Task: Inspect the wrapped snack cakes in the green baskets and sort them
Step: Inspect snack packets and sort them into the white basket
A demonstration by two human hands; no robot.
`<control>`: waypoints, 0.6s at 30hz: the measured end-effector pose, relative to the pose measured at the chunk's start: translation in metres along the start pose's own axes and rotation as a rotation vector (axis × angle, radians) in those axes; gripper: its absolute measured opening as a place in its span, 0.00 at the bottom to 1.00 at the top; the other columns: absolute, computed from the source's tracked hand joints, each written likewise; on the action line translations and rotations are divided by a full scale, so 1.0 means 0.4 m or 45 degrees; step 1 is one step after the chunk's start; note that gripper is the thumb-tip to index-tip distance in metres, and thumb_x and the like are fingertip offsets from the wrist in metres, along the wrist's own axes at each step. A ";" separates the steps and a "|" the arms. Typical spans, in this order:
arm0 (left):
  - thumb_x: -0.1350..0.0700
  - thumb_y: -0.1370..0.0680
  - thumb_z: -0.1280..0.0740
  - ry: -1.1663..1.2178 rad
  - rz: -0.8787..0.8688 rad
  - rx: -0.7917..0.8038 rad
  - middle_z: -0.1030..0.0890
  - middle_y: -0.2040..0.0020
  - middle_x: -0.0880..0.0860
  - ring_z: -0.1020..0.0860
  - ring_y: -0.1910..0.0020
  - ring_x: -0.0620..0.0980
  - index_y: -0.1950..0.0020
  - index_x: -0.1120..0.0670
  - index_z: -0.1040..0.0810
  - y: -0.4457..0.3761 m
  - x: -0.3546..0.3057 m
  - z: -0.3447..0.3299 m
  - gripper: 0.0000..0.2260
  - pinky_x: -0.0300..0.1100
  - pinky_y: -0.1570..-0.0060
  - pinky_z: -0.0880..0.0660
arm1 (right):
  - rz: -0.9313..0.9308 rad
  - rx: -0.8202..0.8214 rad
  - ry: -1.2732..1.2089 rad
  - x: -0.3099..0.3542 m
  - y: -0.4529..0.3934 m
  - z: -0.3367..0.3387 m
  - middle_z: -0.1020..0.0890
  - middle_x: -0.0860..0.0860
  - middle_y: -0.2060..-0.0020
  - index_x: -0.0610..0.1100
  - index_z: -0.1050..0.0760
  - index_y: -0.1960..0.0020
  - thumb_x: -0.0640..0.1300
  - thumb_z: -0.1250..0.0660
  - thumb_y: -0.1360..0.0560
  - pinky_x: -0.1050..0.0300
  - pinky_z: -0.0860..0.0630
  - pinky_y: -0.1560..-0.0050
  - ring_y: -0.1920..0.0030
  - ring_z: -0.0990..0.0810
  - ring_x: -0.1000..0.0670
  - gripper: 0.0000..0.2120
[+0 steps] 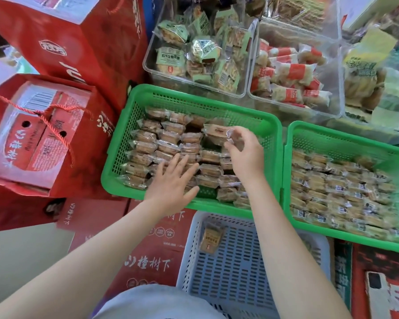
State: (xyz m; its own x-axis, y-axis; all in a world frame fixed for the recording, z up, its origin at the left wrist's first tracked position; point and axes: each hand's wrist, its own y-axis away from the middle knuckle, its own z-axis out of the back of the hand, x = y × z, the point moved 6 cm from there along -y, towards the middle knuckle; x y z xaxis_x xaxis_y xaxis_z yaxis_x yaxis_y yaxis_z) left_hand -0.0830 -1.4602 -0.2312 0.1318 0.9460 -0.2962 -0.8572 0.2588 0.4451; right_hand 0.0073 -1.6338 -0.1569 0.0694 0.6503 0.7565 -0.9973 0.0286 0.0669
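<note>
Two green baskets hold rows of clear-wrapped brown snack cakes: the left basket (124, 134) in the middle of the view and the right basket (309, 132) beside it. My right hand (245, 153) pinches one wrapped cake (217, 132) by its wrapper end, lifted above the left basket's rows. My left hand (172, 183) lies flat with fingers spread on the cakes near that basket's front edge. A single wrapped cake (211, 239) lies alone in a blue-grey basket (235, 272) in front.
Clear plastic bins hold green-labelled snacks (194, 54) and red-and-white packs (288, 74) at the back. Red gift boxes (39, 132) stand to the left, red cartons (148, 256) lie below. A phone (382, 298) rests at the lower right.
</note>
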 end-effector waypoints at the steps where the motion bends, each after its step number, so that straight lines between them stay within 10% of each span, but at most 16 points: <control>1: 0.36 0.16 0.54 0.002 -0.002 -0.001 0.64 0.18 0.49 0.68 0.20 0.50 0.18 0.41 0.59 -0.005 0.001 0.001 0.29 0.57 0.22 0.64 | 0.069 0.051 0.130 0.005 -0.009 -0.014 0.19 0.50 0.46 0.44 0.24 0.38 0.37 0.30 0.23 0.56 0.23 0.42 0.45 0.21 0.50 0.15; 8: 0.36 0.17 0.55 -0.027 -0.008 -0.012 0.61 0.17 0.51 0.64 0.19 0.52 0.19 0.39 0.62 -0.011 0.005 -0.006 0.29 0.59 0.22 0.62 | 0.376 0.210 0.739 0.027 -0.040 -0.100 0.20 0.43 0.52 0.41 0.28 0.43 0.32 0.36 0.24 0.47 0.27 0.54 0.49 0.25 0.40 0.11; 18: 0.25 0.23 0.57 -0.107 -0.231 0.073 0.66 0.18 0.50 0.71 0.21 0.53 0.20 0.36 0.44 0.002 -0.013 -0.019 0.34 0.60 0.23 0.65 | 0.291 0.174 0.754 -0.020 -0.082 -0.146 0.24 0.39 0.49 0.36 0.21 0.47 0.45 0.35 0.19 0.46 0.26 0.52 0.46 0.27 0.39 0.11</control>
State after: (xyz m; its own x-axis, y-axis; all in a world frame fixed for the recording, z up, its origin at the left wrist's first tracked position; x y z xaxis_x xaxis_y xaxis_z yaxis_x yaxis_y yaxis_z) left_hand -0.0880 -1.4664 -0.2356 0.3245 0.8952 -0.3056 -0.7861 0.4349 0.4393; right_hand 0.0380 -1.5955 -0.2033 -0.2071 0.9381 0.2775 -0.9710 -0.2317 0.0587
